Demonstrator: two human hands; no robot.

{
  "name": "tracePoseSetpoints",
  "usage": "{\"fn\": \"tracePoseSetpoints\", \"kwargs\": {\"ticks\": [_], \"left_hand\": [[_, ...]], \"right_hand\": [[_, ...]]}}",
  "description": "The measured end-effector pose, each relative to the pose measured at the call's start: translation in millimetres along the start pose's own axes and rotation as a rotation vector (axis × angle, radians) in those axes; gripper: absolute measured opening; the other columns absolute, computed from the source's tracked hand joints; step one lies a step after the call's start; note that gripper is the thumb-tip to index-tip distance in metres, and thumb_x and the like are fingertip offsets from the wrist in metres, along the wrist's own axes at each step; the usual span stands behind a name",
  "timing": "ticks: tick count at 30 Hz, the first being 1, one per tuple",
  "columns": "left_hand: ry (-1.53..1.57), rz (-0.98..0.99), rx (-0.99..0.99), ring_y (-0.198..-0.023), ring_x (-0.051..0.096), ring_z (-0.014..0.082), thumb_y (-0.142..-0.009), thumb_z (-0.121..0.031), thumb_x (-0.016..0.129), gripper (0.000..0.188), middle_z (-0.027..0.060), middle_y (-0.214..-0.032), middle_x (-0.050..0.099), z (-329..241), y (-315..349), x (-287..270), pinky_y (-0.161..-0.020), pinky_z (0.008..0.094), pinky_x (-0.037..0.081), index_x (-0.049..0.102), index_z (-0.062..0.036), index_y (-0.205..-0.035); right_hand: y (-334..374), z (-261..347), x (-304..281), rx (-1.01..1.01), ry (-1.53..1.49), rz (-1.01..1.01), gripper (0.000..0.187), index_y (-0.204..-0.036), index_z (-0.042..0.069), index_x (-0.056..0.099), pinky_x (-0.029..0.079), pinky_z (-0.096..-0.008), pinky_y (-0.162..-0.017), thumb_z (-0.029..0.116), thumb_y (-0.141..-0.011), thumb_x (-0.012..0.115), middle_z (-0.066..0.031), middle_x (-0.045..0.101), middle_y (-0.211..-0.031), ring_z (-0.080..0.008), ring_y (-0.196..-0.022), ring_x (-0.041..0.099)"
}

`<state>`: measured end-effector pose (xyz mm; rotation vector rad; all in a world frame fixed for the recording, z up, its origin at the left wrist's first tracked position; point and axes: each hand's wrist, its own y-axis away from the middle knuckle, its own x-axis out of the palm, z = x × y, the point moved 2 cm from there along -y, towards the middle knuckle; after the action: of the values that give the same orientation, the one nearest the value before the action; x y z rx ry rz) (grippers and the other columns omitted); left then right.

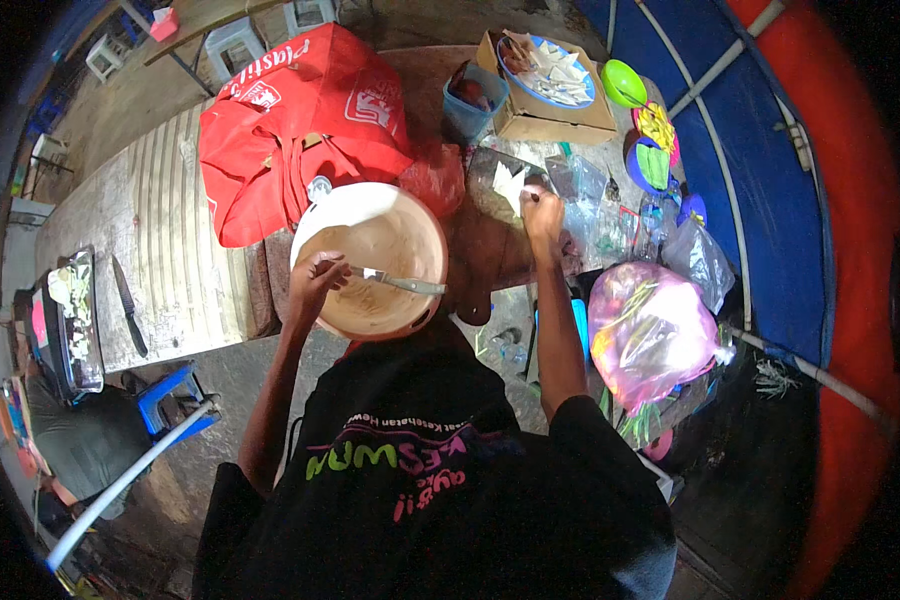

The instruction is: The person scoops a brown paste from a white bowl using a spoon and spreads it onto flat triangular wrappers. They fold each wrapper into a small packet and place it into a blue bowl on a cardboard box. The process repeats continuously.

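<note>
My left hand (pixel 320 283) is closed over the left side of a large pale basin (pixel 432 240). It grips a slim tool (pixel 410 285) with a grey handle, which looks like a knife. The tool's handle points right across the basin, and its other end is hidden by my fingers. My right hand (pixel 543 215) reaches over the table to the right of the basin, its fingers drawn together beside white, pointed pieces (pixel 508 187). Whether it holds one cannot be made out. Those pieces lie on a dark, shiny surface.
A big red bag (pixel 305 120) stands behind the basin. Beyond my right hand are a blue tub (pixel 470 105) and a carton (pixel 540 125) bearing a plate of white pieces (pixel 555 78). A pink plastic bag (pixel 650 330) sits at right. A knife (pixel 128 305) lies at left.
</note>
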<state>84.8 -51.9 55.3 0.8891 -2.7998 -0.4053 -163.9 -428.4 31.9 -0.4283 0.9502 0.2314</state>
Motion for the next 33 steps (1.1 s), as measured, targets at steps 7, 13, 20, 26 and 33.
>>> {"fn": "tracePoseSetpoints", "kwargs": {"ticks": [7,13,20,26,33], "left_hand": [[-0.073,0.07,0.027,-0.075,0.066,0.0152,-0.094,-0.014,0.064,0.022,0.0093,-0.089,0.07,-2.8,-4.1,-14.8,-0.066,0.0273,0.051,0.062,-0.0015,-0.113],[-0.127,0.1,-0.024,-0.075,0.067,0.0147,-0.094,-0.014,0.062,0.024,0.0099,-0.088,0.071,-8.7,-7.0,-18.9,-0.065,0.0264,0.052,0.061,0.0021,-0.111],[-0.053,0.203,-0.043,-0.078,0.066,0.0154,-0.094,-0.02,0.062,0.027,0.0099,-0.09,0.07,-30.1,-2.0,-10.2,-0.072,0.0277,0.051,0.061,0.0019,-0.111],[-0.082,0.3,0.089,-0.081,0.066,0.0151,-0.093,-0.021,0.064,0.026,0.0093,-0.09,0.07,-64.5,-21.5,25.1,-0.073,0.0287,0.051,0.063,0.0011,-0.108],[-0.191,0.392,0.456,-0.092,0.067,0.0186,-0.086,-0.017,0.07,0.037,0.0122,-0.102,0.07,-74.0,-83.1,133.4,-0.081,0.0331,0.053,0.062,0.0023,-0.117]], "right_hand": [[12.1,20.1,-9.7,-0.048,-0.101,-0.204,0.015,-0.088,0.0,0.069,0.052,-0.0399,-0.069,0.013,-0.081,0.071,-0.0133,0.069,-0.075,-0.0332,-0.068,0.065],[15.2,4.5,1.0,0.489,-0.869,-0.023,0.009,-0.088,0.002,0.067,0.045,-0.025,-0.055,0.009,-0.085,0.069,-0.0014,0.064,-0.069,-0.0092,-0.061,0.058],[38.5,12.5,1.3,0.556,-1.357,0.165,0.018,-0.097,0.003,0.067,0.041,-0.0212,-0.052,0.008,-0.083,0.058,0.0006,0.06,-0.072,-0.0065,-0.057,0.05],[47.0,25.4,-7.4,0.563,-1.713,0.211,0.021,-0.1,0.006,0.059,0.041,-0.024,-0.05,0.01,-0.082,0.051,-0.0012,0.059,-0.078,-0.0111,-0.059,0.052],[53.8,32.3,-33.0,0.575,-1.752,0.307,0.018,-0.103,0.006,0.061,0.038,-0.0234,-0.051,0.023,-0.096,0.058,0.0011,0.058,-0.076,-0.0099,-0.059,0.048]]}}
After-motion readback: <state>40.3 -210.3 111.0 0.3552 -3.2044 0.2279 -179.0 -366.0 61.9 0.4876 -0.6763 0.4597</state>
